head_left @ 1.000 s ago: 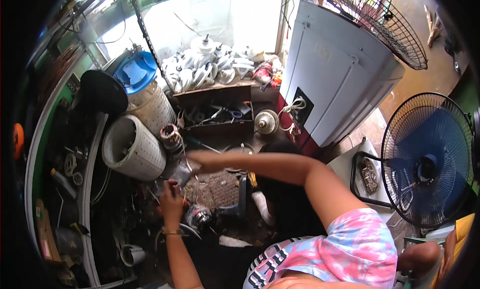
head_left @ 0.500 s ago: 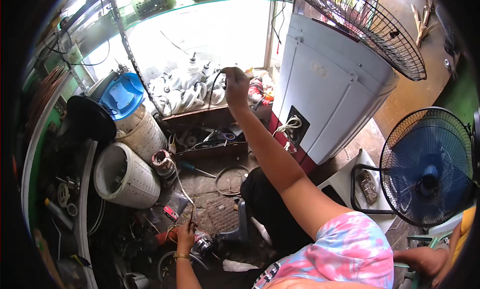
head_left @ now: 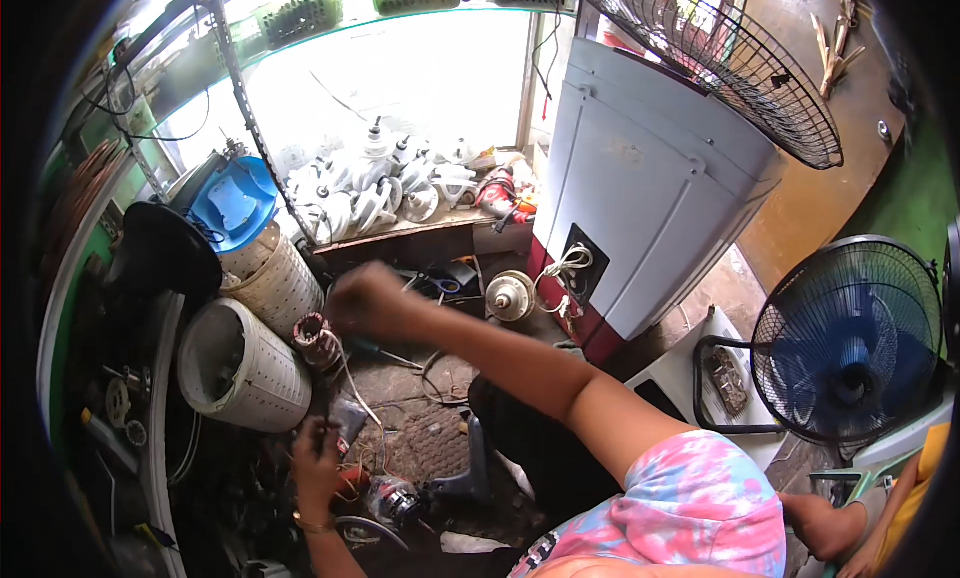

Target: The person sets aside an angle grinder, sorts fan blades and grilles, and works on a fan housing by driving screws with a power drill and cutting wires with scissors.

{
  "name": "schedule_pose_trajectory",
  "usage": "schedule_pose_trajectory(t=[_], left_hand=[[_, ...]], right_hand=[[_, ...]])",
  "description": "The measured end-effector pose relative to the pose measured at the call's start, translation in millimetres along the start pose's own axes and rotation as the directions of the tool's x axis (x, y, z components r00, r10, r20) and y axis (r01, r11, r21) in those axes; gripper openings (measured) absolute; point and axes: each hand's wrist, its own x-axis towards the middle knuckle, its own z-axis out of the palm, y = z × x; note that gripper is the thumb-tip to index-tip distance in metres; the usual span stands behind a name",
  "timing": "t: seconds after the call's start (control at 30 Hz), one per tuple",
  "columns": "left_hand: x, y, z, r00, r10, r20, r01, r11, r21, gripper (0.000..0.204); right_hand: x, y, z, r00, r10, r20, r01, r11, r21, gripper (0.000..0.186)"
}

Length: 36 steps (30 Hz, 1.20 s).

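Note:
My right hand is smeared by motion, beside a copper-wound motor coil; whether anything is in its fingers I cannot make out. Lower left, my left hand, with a bracelet at the wrist, has its fingers curled together near the floor. What they hold, if anything, is lost in the dark. A white cord runs from the coil across the floor. Just right of my left hand lies a small fan motor with thin wires, and a grey-blue plastic stand part lies beyond it.
Two perforated off-white bins stand at the left. White plastic parts pile up on the window ledge. A large grey-white appliance rises at the right, with a blue-bladed fan beyond. A screwdriver lies on the floor. Another person's arm shows lower right.
My right hand has swung down and left from the ledge, where it held up a black cord. My left hand has shifted left. A round motor part by the appliance is now uncovered.

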Motion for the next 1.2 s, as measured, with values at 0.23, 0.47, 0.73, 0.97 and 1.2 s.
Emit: schedule_pose_trajectory(t=[0.23,0.47,0.73,0.97,1.2], left_hand=[[-56.6,-54.5,4.1,0.954,-0.298,0.024,0.299,0.953,-0.050,0.029],[-41.1,-17.3,13.8,0.978,-0.080,-0.190,0.110,0.983,0.150,0.027],[-78.7,-44.8,-22.3,0.912,-0.378,0.157,0.407,0.882,-0.236,0.023],[-88.0,-49.0,-7.8,0.946,-0.301,0.118,0.321,0.918,-0.233,0.022],[-91.3,-22.2,-8.1,0.775,-0.287,0.563,0.618,0.533,-0.578,0.038]], right_hand=[[-18.1,65.2,-61.1,0.840,0.441,-0.316,-0.536,0.584,-0.610,0.040],[-41.0,-43.9,124.9,0.726,0.180,0.663,-0.372,0.914,0.159,0.064],[-26.4,-12.0,86.7,0.877,0.147,0.458,-0.095,0.986,-0.134,0.022],[-17.6,14.8,52.9,0.984,0.024,0.179,0.030,0.957,-0.289,0.027],[-40.5,-0.6,103.0,0.984,0.179,-0.005,-0.179,0.983,-0.047,0.026]])
